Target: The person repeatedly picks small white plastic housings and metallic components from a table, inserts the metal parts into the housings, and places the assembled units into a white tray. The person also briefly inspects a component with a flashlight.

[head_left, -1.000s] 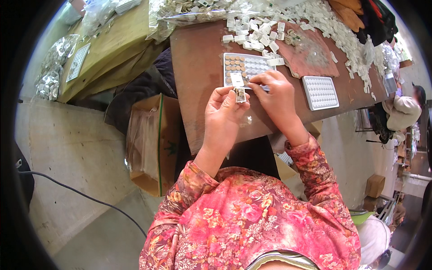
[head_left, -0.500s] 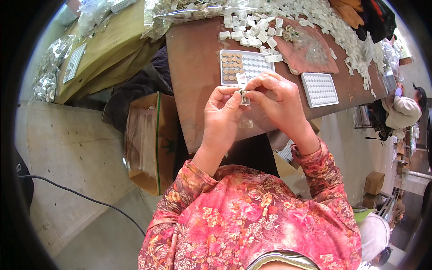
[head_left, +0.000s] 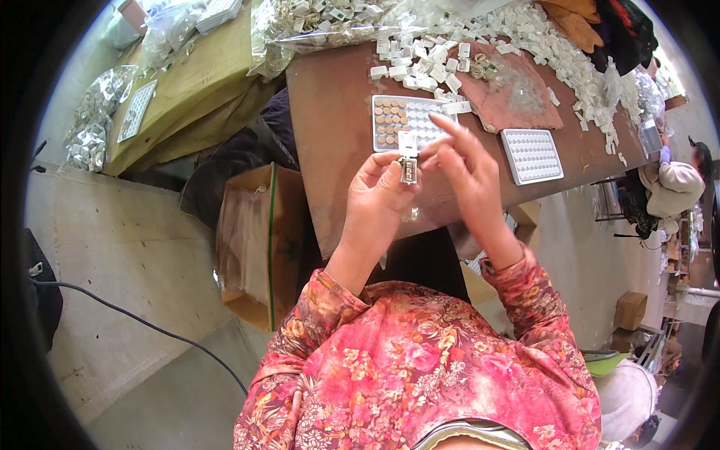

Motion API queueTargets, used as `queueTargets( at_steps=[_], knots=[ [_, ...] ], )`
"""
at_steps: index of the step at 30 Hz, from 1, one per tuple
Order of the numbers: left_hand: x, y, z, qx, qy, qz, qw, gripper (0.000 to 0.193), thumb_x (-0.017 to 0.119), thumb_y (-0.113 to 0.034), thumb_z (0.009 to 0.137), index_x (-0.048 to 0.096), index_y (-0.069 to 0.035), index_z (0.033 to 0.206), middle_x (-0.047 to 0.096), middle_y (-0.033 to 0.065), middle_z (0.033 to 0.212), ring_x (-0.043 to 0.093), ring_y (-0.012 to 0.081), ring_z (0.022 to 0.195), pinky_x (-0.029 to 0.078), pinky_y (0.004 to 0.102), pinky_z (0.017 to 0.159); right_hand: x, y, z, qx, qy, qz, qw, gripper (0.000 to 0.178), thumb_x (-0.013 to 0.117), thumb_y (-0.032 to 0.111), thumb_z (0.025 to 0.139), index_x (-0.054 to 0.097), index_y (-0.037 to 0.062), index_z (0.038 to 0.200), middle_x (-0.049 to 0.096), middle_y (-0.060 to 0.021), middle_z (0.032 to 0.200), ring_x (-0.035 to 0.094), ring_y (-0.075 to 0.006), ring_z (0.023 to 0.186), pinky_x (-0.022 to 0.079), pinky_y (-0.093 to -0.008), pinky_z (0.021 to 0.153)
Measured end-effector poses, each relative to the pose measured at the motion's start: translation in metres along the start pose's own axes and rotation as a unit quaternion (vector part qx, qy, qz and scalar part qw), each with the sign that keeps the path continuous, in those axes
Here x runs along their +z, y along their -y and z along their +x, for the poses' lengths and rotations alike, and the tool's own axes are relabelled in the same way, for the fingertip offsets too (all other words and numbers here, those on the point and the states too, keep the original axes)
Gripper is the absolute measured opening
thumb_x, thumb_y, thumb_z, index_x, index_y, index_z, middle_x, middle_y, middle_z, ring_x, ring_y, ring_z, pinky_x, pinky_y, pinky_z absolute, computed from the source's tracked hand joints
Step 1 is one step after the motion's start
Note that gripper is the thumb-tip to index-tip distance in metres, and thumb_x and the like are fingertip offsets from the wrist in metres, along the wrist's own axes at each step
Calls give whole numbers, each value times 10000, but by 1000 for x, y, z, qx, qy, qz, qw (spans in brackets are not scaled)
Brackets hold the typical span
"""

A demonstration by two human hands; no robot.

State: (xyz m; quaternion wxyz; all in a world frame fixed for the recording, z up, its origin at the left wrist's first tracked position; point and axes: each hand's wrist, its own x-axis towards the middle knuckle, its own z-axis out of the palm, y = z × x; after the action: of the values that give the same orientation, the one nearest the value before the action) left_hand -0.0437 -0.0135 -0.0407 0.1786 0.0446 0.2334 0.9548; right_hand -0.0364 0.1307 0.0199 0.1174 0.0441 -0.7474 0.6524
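Over the near part of the brown table [head_left: 322, 120], my left hand [head_left: 373, 196] pinches a small clear plastic box [head_left: 408, 171] between thumb and fingers. Its white lid stands flipped up at the far side, and something metallic shows inside, too small to name. My right hand [head_left: 474, 176] is just to the right of the box, fingers apart and index finger stretched out, with nothing seen in it. Directly beyond both hands lies a white tray [head_left: 426, 135], its left columns filled with round tan discs [head_left: 390, 112].
A second white tray [head_left: 532, 156] lies at the right. Behind it is a red cloth [head_left: 506, 94] with thin wires on it. Many small white plastic boxes [head_left: 427, 64] are heaped along the far side. An open cardboard box [head_left: 259, 247] stands on the floor, left of the table.
My right hand has let go of the small box and drawn back to the right, its fingers spreading. My left hand keeps hold, and the box's contents now show more.
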Motion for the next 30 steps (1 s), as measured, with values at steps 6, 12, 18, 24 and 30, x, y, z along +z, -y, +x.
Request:
queueTargets(
  at_steps=[6, 12, 18, 24, 30],
  knots=[
    [12, 5, -10, -79, 15, -20, 997, 233, 546, -160, 966, 530, -34, 1162, 627, 65, 1050, 623, 153, 911, 514, 303, 822, -16, 9, 14, 140, 100, 61, 983, 204, 692, 144, 856, 663, -6, 990, 632, 0, 805, 565, -56, 664, 456, -235, 590],
    [26, 4, -11, -80, 13, -65, 995, 269, 518, -185, 979, 519, -36, 1203, 606, 59, 1110, 601, 154, 969, 496, 313, 863, -7, 1, -8, -286, -12, -273, 918, 267, 750, 103, 731, 686, 55, 986, 665, -100, 868, 652, -246, 726, 528, -326, 638],
    [26, -1, -17, -161, 6, -156, 975, 342, 508, -218, 979, 479, -52, 1277, 567, 91, 1214, 554, 204, 1121, 449, 401, 987, -20, 8, -3, -399, 89, -321, 854, 352, 751, 116, 726, 665, 52, 1061, 639, -69, 977, 660, -238, 833, 543, -338, 696],
    [28, 2, -16, -163, -14, -161, 973, 359, 504, -226, 980, 456, -50, 1290, 555, 103, 1245, 533, 237, 1174, 418, 438, 1042, -26, 5, 1, -396, 121, -312, 855, 318, 740, 101, 736, 653, 39, 1035, 638, -66, 955, 663, -236, 809, 546, -330, 685],
    [39, -1, -21, -68, 17, 49, 996, 308, 520, -163, 967, 511, -23, 1241, 592, 65, 1163, 572, 153, 1082, 464, 326, 944, -31, 7, -3, -324, 117, -286, 894, 281, 727, 73, 740, 649, 49, 1009, 639, -82, 931, 657, -250, 769, 546, -329, 664]
  ],
)
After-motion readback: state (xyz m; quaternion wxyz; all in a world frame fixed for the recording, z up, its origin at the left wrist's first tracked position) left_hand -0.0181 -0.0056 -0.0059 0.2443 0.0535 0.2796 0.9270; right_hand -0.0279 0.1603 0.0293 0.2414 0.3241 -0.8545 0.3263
